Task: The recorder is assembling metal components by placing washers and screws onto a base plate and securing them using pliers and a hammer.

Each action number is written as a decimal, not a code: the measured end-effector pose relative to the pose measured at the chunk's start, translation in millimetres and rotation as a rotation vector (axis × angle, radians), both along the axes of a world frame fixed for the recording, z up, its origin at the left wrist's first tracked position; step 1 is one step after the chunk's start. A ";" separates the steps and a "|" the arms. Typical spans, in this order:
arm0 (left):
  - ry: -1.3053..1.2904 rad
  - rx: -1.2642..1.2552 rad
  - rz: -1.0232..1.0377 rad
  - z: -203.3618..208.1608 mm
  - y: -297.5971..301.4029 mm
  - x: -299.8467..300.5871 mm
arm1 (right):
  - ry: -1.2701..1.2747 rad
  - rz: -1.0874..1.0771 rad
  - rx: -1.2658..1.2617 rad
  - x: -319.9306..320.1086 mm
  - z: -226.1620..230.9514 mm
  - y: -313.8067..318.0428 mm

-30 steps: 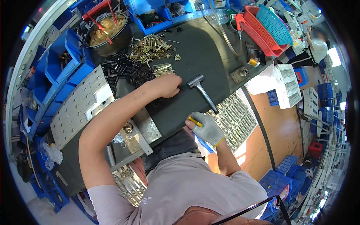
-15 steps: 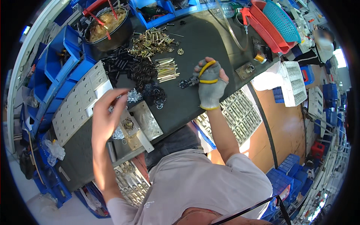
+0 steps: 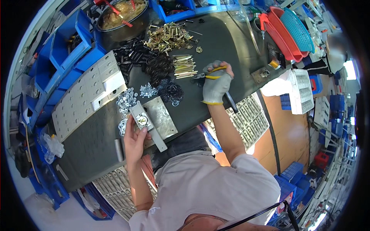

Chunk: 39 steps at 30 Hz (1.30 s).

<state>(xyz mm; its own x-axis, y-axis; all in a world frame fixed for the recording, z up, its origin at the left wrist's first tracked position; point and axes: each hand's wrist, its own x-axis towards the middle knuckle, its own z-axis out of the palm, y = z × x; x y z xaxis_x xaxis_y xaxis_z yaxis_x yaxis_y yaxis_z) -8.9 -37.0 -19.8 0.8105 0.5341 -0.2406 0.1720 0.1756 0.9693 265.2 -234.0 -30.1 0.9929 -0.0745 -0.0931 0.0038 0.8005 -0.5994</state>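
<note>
My left hand grips a grey metal lock plate that lies near the front of the dark workbench, beside a flat square steel plate. My right hand, in a grey glove, is closed around yellow-handled pliers whose jaws point left toward a bundle of brass pins. A black hammer handle pokes out from under that wrist. Piles of black washers, small silver washers and brass parts lie between the two hands and the back.
Grey perforated trays sit at the left, blue bins behind them, a dark bowl of parts at the back. Red and teal baskets stand at the right. Racks of grey parts hang below the bench edge.
My left hand drew back from the far parts and took hold of the lock plate near the front edge. My right hand came up from the bench edge and picked up the pliers.
</note>
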 end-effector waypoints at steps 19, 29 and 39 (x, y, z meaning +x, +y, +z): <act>-0.040 -0.159 -0.009 -10.2 6.7 10.1 | -0.138 0.505 -0.286 -70.0 4.1 -15.8; -0.040 -0.181 -0.024 -11.3 9.3 9.1 | -0.225 0.535 -0.425 -74.3 3.1 -11.1; -0.026 -0.236 -0.044 -5.7 10.5 9.2 | -0.257 0.525 -0.523 -83.3 6.6 -12.7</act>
